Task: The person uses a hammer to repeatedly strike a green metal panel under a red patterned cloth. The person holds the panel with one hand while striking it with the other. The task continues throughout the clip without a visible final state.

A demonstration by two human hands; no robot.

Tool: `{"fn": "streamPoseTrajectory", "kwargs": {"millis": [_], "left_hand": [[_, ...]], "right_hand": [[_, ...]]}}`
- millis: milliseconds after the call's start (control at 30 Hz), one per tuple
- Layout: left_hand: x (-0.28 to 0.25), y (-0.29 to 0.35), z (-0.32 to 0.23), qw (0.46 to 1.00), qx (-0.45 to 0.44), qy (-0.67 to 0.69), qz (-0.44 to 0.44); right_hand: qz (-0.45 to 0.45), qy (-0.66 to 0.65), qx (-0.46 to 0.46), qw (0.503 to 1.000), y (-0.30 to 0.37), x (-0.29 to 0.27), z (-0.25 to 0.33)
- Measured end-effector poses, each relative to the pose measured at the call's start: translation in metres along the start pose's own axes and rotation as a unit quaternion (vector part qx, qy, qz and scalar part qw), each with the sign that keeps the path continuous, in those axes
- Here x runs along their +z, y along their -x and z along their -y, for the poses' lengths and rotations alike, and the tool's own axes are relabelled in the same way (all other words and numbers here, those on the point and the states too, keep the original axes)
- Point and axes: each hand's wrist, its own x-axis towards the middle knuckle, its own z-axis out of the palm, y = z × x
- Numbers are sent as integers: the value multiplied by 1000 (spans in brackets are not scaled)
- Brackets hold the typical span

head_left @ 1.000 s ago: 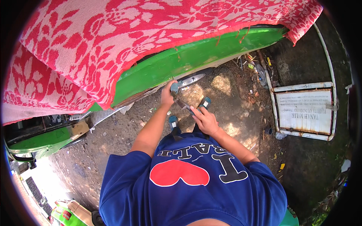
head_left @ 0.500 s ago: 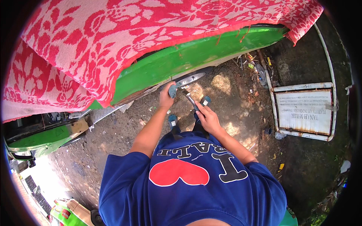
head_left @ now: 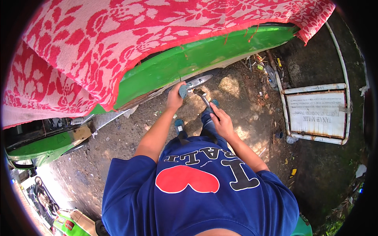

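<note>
My left hand [head_left: 175, 97] is closed around a tool with a rounded blue-grey end [head_left: 183, 91]; a short metal part juts from it to the right, and its exact kind is unclear. In my right hand [head_left: 223, 122] is a hammer [head_left: 205, 101], gripped by the handle. The hammer's dark head lies just right of the left-hand tool, with a small gap seeming to part them. Both hands are held out in front of me, beside the lower edge of a green vehicle [head_left: 165, 74]. Just past the left-hand tool shows a wheel [head_left: 201, 81] with a silver rim.
A red and pink floral cloth [head_left: 98, 43] drapes over the vehicle. To the right lies a white sign board [head_left: 317, 114] in a rusty metal frame. Litter [head_left: 260, 65] is scattered on the dirt ground [head_left: 118, 157]. Another green vehicle part [head_left: 43, 147] stands at left.
The hammer and my right hand have shifted slightly right, its head moving away from the left-hand tool. My left hand has risen a little. More of my right trouser leg shows.
</note>
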Motion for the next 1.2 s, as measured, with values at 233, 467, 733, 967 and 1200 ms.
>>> {"fn": "streamPoseTrajectory", "kwargs": {"millis": [233, 467, 733, 967, 1200], "left_hand": [[-2, 3, 1, 1000, 26, 1, -11], [-4, 5, 5, 1000, 18, -5, 3], [-7, 11, 9, 1000, 25, -1, 1], [-9, 5, 8, 1000, 22, -2, 14], [-8, 4, 5, 1000, -10, 11, 12]], "right_hand": [[-2, -6, 7, 1000, 2, 1, -1], [12, 3, 10, 1000, -1, -1, 6], [0, -8, 7, 1000, -1, -1, 7], [-12, -11, -5, 1000, 0, 2, 5], [-16, -26, 110, 993, 5, 16, -15]]}}
